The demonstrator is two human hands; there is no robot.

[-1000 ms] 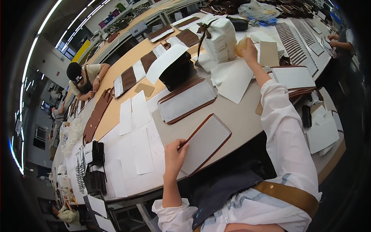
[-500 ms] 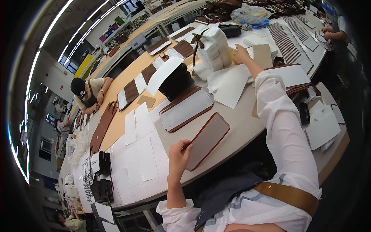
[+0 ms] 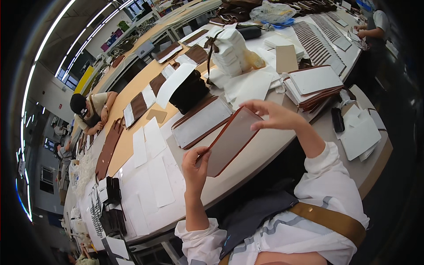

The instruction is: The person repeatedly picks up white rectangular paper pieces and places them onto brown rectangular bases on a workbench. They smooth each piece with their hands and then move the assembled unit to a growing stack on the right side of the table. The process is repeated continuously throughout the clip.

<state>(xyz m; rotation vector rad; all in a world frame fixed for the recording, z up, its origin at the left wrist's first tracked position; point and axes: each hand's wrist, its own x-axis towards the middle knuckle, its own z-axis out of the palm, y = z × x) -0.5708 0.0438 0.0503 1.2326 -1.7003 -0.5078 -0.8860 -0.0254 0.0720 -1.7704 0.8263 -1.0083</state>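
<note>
Between my two hands is a flat rectangular panel (image 3: 233,140) with a grey face and reddish-brown leather edges, tilted above the table's near edge. My left hand (image 3: 194,170) pinches its lower left side between thumb and fingers. At the upper right corner my right hand (image 3: 276,117) closes on the panel, thumb on the grey face and fingers over the far edge. Just beyond the panel lies a stack of similar brown pieces with a pale panel (image 3: 201,123) on top. To its left stands a black stack (image 3: 190,92) under a white sheet (image 3: 174,84).
A tall white stack (image 3: 229,51) stands at the back, beside a yellowish lump (image 3: 255,60). White-topped brown pieces (image 3: 316,81) are piled at right. White sheets (image 3: 154,137) lie at left. One person (image 3: 95,110) leans on the far left side; another (image 3: 375,28) works at far right.
My right hand has come back from beside the tall white stack and taken hold of the panel's upper corner. The panel has risen, with my left hand still on it.
</note>
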